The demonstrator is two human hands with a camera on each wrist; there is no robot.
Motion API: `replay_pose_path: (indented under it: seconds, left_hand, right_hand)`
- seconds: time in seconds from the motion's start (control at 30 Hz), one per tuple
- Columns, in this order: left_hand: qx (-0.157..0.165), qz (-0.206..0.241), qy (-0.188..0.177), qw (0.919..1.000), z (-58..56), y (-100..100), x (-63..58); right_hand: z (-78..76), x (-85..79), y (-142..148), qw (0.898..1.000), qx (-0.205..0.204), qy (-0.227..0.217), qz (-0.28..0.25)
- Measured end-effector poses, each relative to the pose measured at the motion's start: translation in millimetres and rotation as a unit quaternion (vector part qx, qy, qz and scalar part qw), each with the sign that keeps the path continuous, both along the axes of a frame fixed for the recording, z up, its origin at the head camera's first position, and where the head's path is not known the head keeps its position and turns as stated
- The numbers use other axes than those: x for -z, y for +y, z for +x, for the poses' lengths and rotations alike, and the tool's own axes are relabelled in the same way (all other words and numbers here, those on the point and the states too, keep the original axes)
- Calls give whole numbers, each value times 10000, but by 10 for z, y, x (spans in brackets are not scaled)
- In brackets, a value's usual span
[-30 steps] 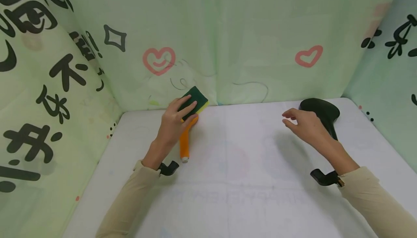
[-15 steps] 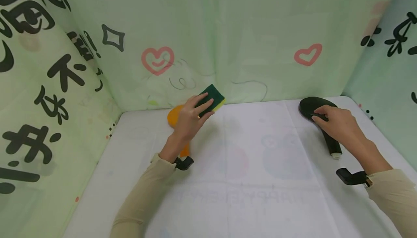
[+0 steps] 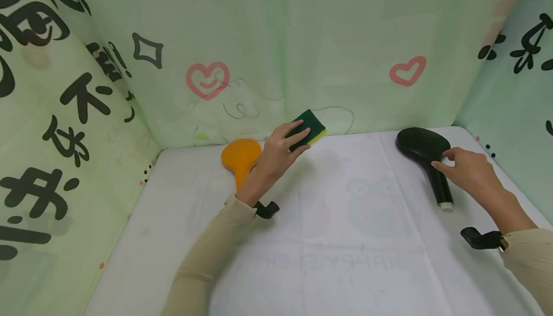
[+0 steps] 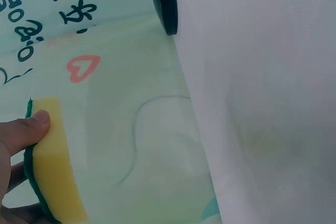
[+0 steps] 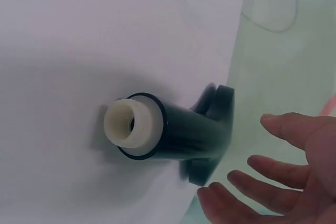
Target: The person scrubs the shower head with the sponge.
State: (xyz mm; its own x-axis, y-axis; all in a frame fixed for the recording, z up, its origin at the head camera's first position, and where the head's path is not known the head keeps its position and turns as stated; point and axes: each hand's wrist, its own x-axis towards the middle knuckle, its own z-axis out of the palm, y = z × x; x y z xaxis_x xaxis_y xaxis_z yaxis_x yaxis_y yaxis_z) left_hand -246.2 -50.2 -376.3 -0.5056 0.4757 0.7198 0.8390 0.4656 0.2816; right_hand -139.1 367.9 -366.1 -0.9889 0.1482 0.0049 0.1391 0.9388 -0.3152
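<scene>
My left hand point(image 3: 276, 150) holds a green and yellow sponge point(image 3: 312, 121) above the table near the back wall. In the left wrist view its thumb lies on the edge of the sponge point(image 4: 55, 166), with fingers on the green side. A black shower head point(image 3: 421, 143) lies on the table at the right. Beside its handle hovers my right hand point(image 3: 471, 169), fingers loosely bent and holding nothing. The right wrist view shows a gap between that hand point(image 5: 283, 177) and the black handle point(image 5: 189, 135). An orange shower head point(image 3: 240, 153) lies at the left, its handle partly hidden by my left wrist.
A white cloth covers the table point(image 3: 328, 239). Green printed sheets form the back wall point(image 3: 337, 32), the left wall point(image 3: 30, 128) and the right wall point(image 3: 518, 114). Black camera mounts stick out from both wrists.
My left hand has carried the sponge to the right, uncovering the orange shower head. My right hand has moved right and toward me, passing over the black shower head to its handle's right side.
</scene>
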Motion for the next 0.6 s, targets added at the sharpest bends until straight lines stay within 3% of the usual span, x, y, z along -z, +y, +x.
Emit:
replay_pose_path:
  seconds: [0.33,0.6]
  left_hand:
    - [69,-63,-143,9999,-86,316,29]
    - [141,117,-211,9996,-109,522,-32]
  right_hand:
    - [-50,97,108,9993,21,-356,92]
    - [-81,143,68,9980,230,-588,-40]
